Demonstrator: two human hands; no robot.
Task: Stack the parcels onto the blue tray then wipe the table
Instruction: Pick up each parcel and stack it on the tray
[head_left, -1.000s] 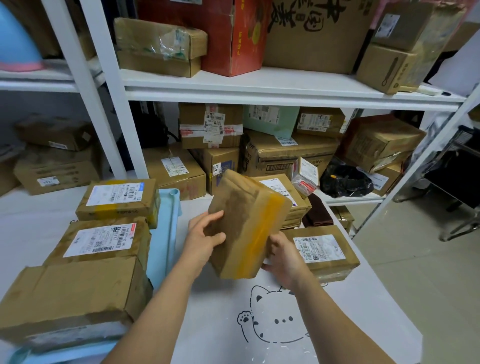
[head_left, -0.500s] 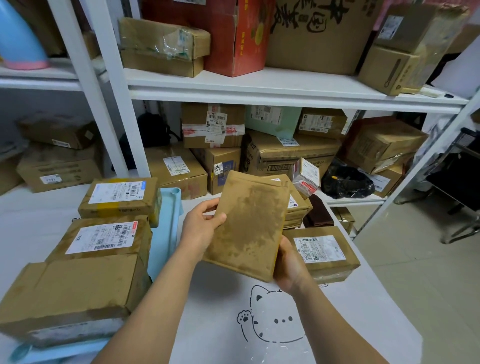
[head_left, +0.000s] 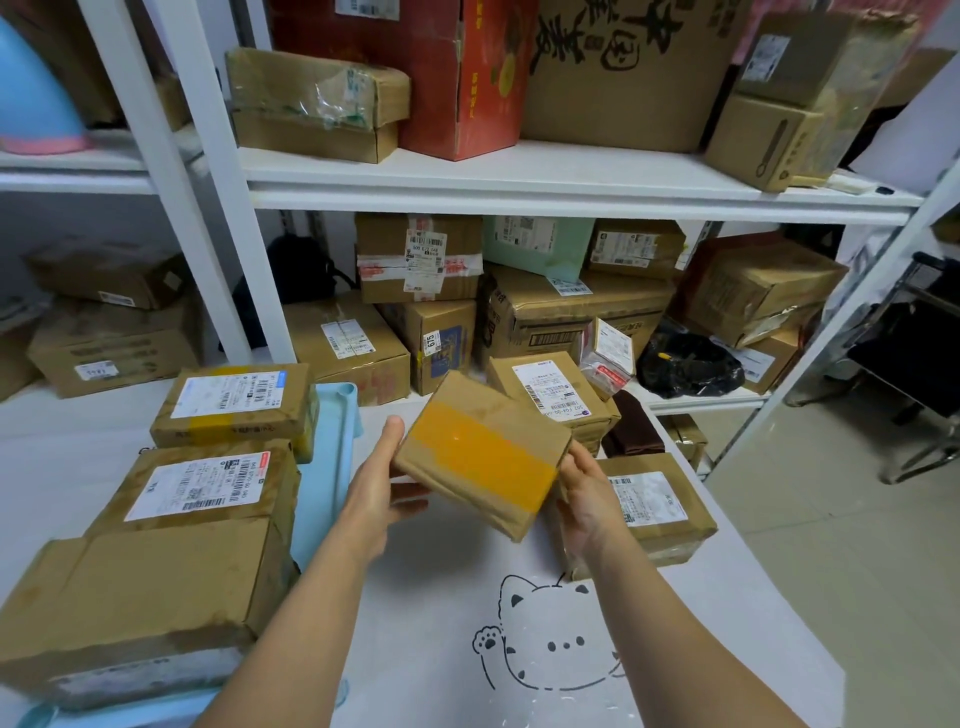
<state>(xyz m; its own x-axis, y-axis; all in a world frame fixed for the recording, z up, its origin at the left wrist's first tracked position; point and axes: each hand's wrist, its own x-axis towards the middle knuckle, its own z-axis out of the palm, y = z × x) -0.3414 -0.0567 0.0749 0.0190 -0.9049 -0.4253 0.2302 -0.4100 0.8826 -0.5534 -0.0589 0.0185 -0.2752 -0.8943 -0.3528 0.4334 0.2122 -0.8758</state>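
Parcel with an orange tape band (head_left: 483, 457) is held in the air above the worktop (head_left: 441, 597), at picture centre. It is tilted, its long axis running from 10 o'clock to 4 o'clock and the taped side facing the camera. The left hand (head_left: 382, 488) grasps its 9 o'clock end, thumb on the edge, fingers hidden beneath. The right hand (head_left: 584, 499) grasps its 3 o'clock end.

At 9 o'clock the blue tray (head_left: 332, 431) carries a far parcel (head_left: 236, 402), a middle parcel (head_left: 205, 486) and a near parcel (head_left: 140, 597); only its rim shows. At 3 o'clock a labelled parcel (head_left: 660, 504) lies on the worktop, partly hidden by the right hand. Label print is too small to read.
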